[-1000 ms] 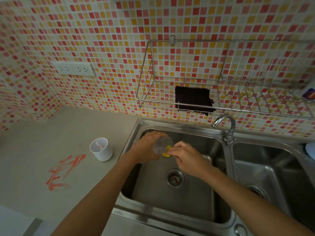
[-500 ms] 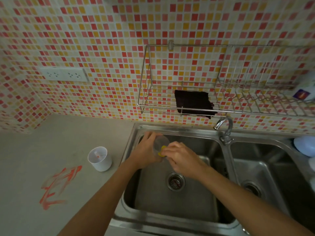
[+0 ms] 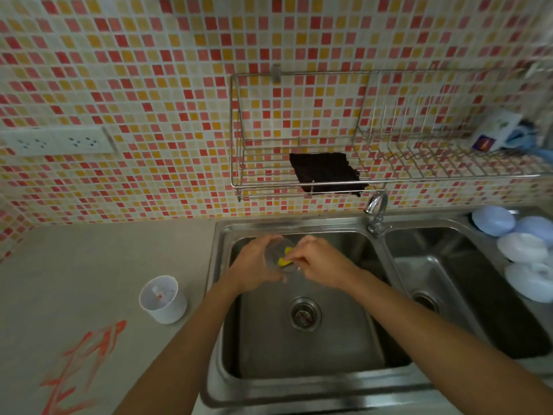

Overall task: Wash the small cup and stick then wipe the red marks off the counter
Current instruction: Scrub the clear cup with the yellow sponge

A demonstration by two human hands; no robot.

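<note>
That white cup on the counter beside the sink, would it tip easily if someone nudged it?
Probably. The white cup looks thin-walled and nearly empty, so likely light. It stands upright on a base narrower than its rim, so a push near the top could topple it. On the smooth counter, a low push might just slide it.

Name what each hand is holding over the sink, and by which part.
Left hand grips the small clear cup around its side wall. Right hand pinches a yellow sponge piece at the cup's mouth.

Cup point(image 3: 163, 299) left of sink point(image 3: 299, 387)
</note>
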